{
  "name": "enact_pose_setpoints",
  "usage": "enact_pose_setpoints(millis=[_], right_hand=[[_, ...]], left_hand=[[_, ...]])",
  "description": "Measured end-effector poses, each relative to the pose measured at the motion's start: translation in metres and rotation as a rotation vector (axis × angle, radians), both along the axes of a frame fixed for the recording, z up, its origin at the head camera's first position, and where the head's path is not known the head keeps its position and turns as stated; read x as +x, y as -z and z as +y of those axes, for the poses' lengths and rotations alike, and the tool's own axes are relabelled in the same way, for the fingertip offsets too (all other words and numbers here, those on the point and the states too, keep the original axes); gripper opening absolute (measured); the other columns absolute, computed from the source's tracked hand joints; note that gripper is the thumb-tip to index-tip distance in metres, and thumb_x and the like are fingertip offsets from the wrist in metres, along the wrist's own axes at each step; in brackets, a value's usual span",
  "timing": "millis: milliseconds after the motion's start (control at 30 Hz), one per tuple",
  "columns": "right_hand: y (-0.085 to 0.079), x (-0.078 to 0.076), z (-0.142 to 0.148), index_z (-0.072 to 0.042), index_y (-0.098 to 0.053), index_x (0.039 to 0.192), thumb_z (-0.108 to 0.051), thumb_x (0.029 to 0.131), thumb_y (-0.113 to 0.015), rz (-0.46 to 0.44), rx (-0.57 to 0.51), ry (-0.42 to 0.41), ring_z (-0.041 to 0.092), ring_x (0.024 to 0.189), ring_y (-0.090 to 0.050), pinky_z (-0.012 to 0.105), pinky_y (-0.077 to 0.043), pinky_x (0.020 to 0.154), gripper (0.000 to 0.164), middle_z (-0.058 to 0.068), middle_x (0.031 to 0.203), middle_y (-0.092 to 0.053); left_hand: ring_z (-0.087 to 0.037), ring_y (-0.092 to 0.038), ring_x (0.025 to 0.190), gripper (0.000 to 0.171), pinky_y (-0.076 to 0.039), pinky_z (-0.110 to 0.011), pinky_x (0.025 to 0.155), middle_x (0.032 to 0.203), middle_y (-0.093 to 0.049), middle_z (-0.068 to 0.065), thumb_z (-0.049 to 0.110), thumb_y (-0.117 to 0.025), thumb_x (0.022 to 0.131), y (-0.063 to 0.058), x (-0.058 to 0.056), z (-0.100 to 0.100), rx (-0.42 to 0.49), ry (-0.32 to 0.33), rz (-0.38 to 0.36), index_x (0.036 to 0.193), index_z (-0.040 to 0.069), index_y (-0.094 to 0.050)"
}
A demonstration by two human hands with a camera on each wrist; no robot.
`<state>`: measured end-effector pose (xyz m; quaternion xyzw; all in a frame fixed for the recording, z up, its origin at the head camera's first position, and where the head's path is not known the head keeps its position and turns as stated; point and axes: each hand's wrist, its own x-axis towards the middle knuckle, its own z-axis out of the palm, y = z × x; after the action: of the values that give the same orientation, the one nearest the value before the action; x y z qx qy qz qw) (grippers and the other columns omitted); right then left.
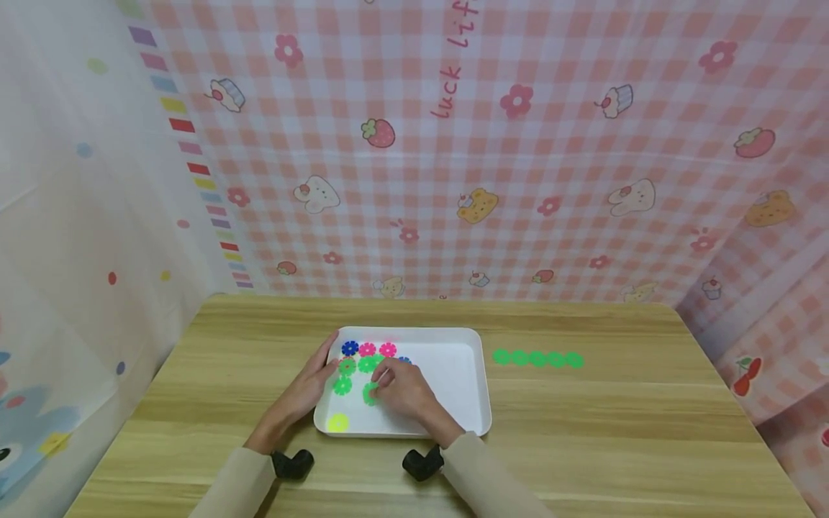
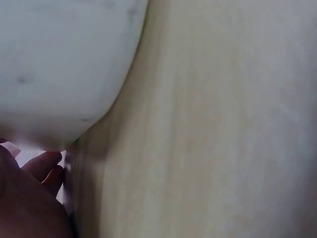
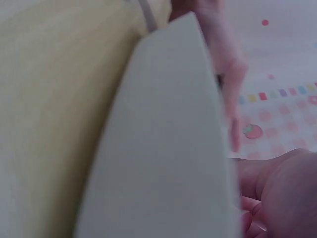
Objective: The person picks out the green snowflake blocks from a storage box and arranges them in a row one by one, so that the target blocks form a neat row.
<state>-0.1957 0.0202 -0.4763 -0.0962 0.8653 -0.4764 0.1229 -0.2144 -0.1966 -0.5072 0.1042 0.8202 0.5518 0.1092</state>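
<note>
A white tray (image 1: 456,374) lies on the wooden table, with small notched plastic snowflake discs grouped in its left half. My left hand (image 1: 309,383) grips the tray's left rim, thumb over the edge and fingers along the outside. Over the middle of the tray, my right hand (image 1: 403,388) pinches a green snowflake disc (image 1: 370,394) between thumb and fingers. Around it lie other green discs (image 1: 342,385), two pink discs (image 1: 387,350), a dark blue disc (image 1: 350,348) and a yellow disc (image 1: 338,422). Another blue disc (image 1: 404,360) is partly hidden by my right hand.
To the right of the tray, several green discs form a row (image 1: 538,358) on the table (image 1: 615,417). Patterned cloth (image 1: 414,173) hangs behind the table and at both sides. Black wrist mounts (image 1: 424,464) sit below the tray's front edge.
</note>
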Motion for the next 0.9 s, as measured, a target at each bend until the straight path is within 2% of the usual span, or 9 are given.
enact_pose_setpoints(millis=[100,267,433,800,900], right_hand=[[-0.005,-0.002,0.010,-0.012,-0.068,0.089,-0.012,0.085,-0.076,0.001,0.002,0.002,0.016,0.076,-0.056,0.029,-0.045,0.065,0.010,0.000,0.081,-0.064],[-0.013,-0.004,0.029,-0.009,-0.068,0.090,-0.011,0.085,-0.076,0.054,-0.015,0.008,0.016,0.074,-0.056,0.028,-0.044,0.061,0.010,0.001,0.078,-0.066],[-0.020,-0.006,0.047,-0.010,-0.069,0.093,-0.013,0.086,-0.075,0.083,-0.018,0.035,0.017,0.076,-0.057,0.029,-0.043,0.063,0.009,0.000,0.078,-0.067],[-0.026,-0.007,0.088,-0.012,-0.069,0.093,-0.011,0.087,-0.074,0.105,-0.020,0.166,0.016,0.076,-0.058,0.028,-0.045,0.061,0.008,0.000,0.080,-0.066],[-0.027,-0.005,0.102,-0.012,-0.069,0.094,-0.011,0.087,-0.075,0.109,-0.051,0.218,0.020,0.077,-0.060,0.028,-0.046,0.062,0.009,0.001,0.081,-0.066]], left_hand=[[-0.032,0.003,0.153,0.056,0.002,-0.056,0.121,0.167,-0.002,-0.013,0.014,-0.027,0.109,0.000,0.000,0.000,-0.001,0.001,-0.003,0.161,0.014,-0.006],[-0.032,0.002,0.153,0.056,0.002,-0.056,0.121,0.167,-0.002,-0.012,0.014,-0.028,0.109,0.001,0.000,0.001,-0.008,-0.006,-0.001,0.161,0.014,-0.007],[-0.032,0.001,0.153,0.056,0.001,-0.055,0.121,0.167,-0.003,-0.012,0.013,-0.028,0.109,0.002,0.000,0.001,-0.009,-0.008,0.009,0.161,0.013,-0.007],[-0.031,0.002,0.153,0.056,0.001,-0.055,0.121,0.167,-0.003,-0.011,0.014,-0.028,0.109,0.001,0.001,0.001,-0.009,-0.006,0.009,0.161,0.013,-0.007],[-0.031,0.003,0.153,0.056,0.002,-0.055,0.121,0.167,-0.002,-0.012,0.015,-0.028,0.109,0.000,0.000,0.001,-0.013,-0.006,0.000,0.161,0.013,-0.007]])
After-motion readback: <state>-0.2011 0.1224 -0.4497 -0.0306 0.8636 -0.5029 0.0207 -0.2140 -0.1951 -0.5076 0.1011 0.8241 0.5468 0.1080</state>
